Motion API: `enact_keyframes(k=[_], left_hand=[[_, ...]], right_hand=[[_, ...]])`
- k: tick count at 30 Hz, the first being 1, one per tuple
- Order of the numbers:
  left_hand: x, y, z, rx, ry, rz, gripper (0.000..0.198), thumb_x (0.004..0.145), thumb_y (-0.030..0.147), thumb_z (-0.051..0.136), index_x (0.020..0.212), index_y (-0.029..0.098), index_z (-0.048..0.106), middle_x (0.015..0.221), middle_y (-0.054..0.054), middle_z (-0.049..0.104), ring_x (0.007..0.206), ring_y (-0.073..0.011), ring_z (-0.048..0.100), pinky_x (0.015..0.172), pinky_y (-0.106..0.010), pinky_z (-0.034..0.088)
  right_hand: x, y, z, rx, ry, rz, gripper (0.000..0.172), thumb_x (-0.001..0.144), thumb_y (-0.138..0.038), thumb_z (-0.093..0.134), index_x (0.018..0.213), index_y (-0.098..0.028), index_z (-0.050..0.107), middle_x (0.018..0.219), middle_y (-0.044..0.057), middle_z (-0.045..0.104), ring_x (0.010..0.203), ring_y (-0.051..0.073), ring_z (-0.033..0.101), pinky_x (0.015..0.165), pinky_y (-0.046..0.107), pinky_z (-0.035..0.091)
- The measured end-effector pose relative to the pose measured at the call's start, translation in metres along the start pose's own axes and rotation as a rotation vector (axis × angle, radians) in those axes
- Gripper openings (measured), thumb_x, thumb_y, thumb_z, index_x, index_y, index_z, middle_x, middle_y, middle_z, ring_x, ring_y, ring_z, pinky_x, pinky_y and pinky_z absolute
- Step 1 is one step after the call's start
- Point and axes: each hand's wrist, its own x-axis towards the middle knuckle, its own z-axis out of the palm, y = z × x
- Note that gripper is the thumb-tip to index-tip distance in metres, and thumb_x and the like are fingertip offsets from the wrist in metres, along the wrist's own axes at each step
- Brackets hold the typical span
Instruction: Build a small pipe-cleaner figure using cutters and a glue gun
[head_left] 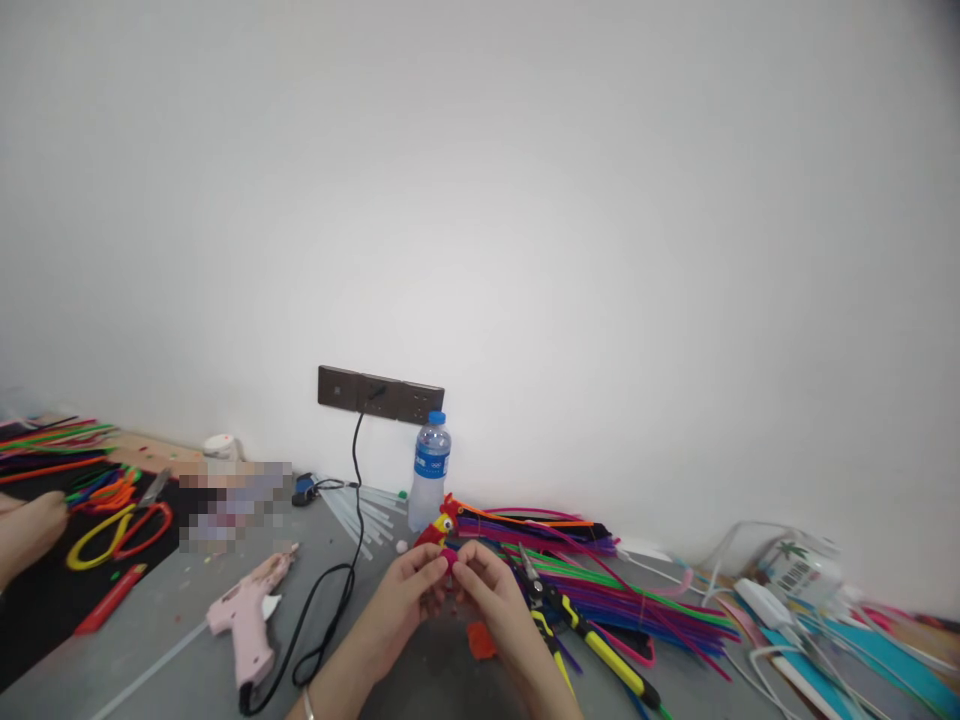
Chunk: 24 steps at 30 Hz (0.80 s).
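Observation:
My left hand (412, 590) and my right hand (484, 580) meet above the grey table, both pinching a small magenta piece (450, 561) between thumbs and fingertips. Fingers cover most of that piece, so its kind cannot be made out. Just behind the hands is a red and yellow bird-like figure (442, 522) with a googly eye. An orange-red scrap (481, 641) lies under my right wrist. To the right of my right hand are yellow-and-black handled pliers (570, 620) beside a bundle of coloured pipe cleaners (622, 595).
A pink glue gun (247, 620) lies at left, its black cord running to a wall socket strip (381, 394). Behind stand a water bottle (430, 475) and clear glue sticks (352, 515). Scissors (124, 535), a red cutter (111, 600) and another person's hand (34, 530) are far left.

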Motion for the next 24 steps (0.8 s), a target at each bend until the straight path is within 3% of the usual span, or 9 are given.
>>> enact_keyframes(k=[11,17,21,24], left_hand=[[0.002,-0.001,-0.003,-0.093,0.076,0.071,0.031,0.054,0.029,0.089,0.076,0.013,0.075,0.075,-0.004,0.073,0.068,-0.0138,0.064,0.066,-0.024,0.05],[0.007,-0.002,-0.008,-0.053,0.191,0.048,0.036,0.045,0.034,0.092,0.073,0.016,0.076,0.069,-0.002,0.075,0.061,-0.011,0.064,0.057,-0.019,0.045],[0.007,-0.001,-0.01,0.016,0.174,0.033,0.038,0.051,0.036,0.09,0.081,0.016,0.077,0.073,-0.004,0.076,0.062,-0.0113,0.064,0.054,-0.019,0.041],[0.008,-0.002,-0.012,0.063,0.147,0.052,0.04,0.055,0.036,0.088,0.087,0.015,0.076,0.072,-0.003,0.075,0.06,-0.0103,0.061,0.055,-0.019,0.04]], right_hand=[[0.0,-0.002,0.004,-0.264,0.079,-0.19,0.038,0.076,-0.053,0.067,0.07,-0.019,0.05,0.06,-0.006,0.044,0.053,0.01,0.039,0.051,0.022,0.031],[-0.001,-0.001,0.005,-0.34,0.084,-0.194,0.029,0.08,-0.044,0.063,0.072,-0.019,0.051,0.06,-0.006,0.045,0.052,0.011,0.041,0.048,0.022,0.032],[-0.002,-0.005,0.006,-0.41,0.155,-0.274,0.015,0.076,-0.028,0.066,0.083,-0.019,0.057,0.07,-0.003,0.053,0.057,0.013,0.047,0.053,0.023,0.039],[-0.003,-0.008,0.007,-0.477,0.158,-0.313,0.025,0.073,-0.02,0.065,0.098,-0.019,0.064,0.081,0.001,0.058,0.06,0.014,0.051,0.057,0.025,0.043]])
